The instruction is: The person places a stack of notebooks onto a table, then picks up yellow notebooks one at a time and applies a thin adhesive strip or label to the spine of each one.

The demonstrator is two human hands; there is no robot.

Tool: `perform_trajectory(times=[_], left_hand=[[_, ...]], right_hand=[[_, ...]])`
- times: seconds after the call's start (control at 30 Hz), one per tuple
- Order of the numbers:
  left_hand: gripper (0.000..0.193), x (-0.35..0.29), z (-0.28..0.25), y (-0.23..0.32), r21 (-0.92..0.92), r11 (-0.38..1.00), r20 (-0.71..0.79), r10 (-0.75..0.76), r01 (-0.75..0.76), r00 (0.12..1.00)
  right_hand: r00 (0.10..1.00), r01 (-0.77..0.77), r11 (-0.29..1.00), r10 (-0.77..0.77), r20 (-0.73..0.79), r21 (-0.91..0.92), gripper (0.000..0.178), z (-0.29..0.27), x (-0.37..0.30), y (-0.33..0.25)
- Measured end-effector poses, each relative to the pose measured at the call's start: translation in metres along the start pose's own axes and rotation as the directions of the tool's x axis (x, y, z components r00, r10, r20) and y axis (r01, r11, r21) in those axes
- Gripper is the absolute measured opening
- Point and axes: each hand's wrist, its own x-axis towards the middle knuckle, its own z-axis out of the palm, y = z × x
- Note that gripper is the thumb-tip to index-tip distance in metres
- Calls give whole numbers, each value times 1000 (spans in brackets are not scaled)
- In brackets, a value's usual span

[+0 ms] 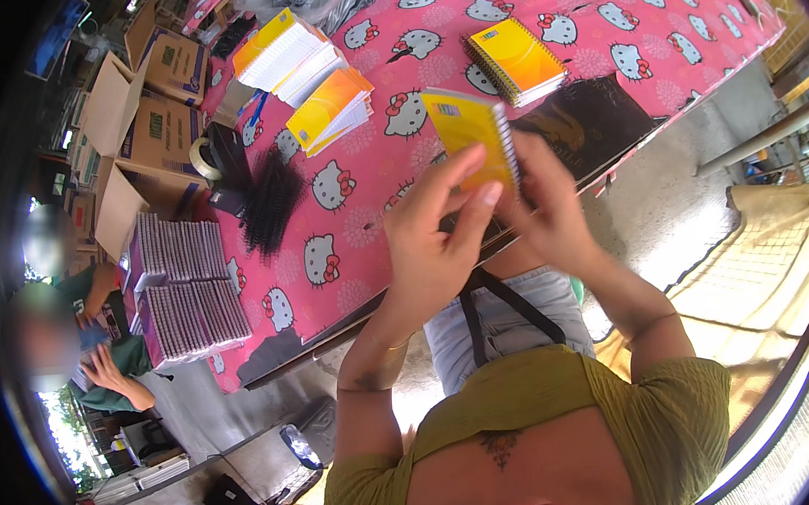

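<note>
A small yellow spiral notebook [467, 126] is held up in front of me, tilted, with its wire coil on the right side. My left hand [445, 221] pinches its lower part between thumb and fingers. Closed around the lower end of the coil is my right hand [550, 209], somewhat blurred, its fingertips partly hidden. Just beyond it, a stack of bound yellow-orange notebooks [524, 56] lies on a dark printed panel [592, 117] at the table's near edge.
Loose orange-yellow covers and pages [331, 112] and fanned pages [288, 59] lie on the pink patterned tablecloth [356, 228]. Left of them are black coils [270, 206], a tape roll [203, 160], stacked bound notebooks [193, 314] and open cartons [161, 129]. Another person [103, 367] is at far left.
</note>
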Motion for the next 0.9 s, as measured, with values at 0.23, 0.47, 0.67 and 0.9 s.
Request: perform_trajectory(times=[0.23,0.47,0.67,0.9], left_hand=[[24,49,-3,-8,251,967,-21,51,-44,998],[20,141,14,-58,424,797,-50,495,-430,867],[19,137,30,-150,404,647,382,523,-647,762],[19,136,43,-157,273,805,401,403,-527,823]], right_hand=[[938,321,911,-267,223,-260,55,-23,32,0],[977,-99,840,-19,-211,-534,48,-125,79,121],[979,-77,871,-27,-203,-486,45,-111,79,135],[976,-90,858,-24,-215,-506,47,-120,76,134]])
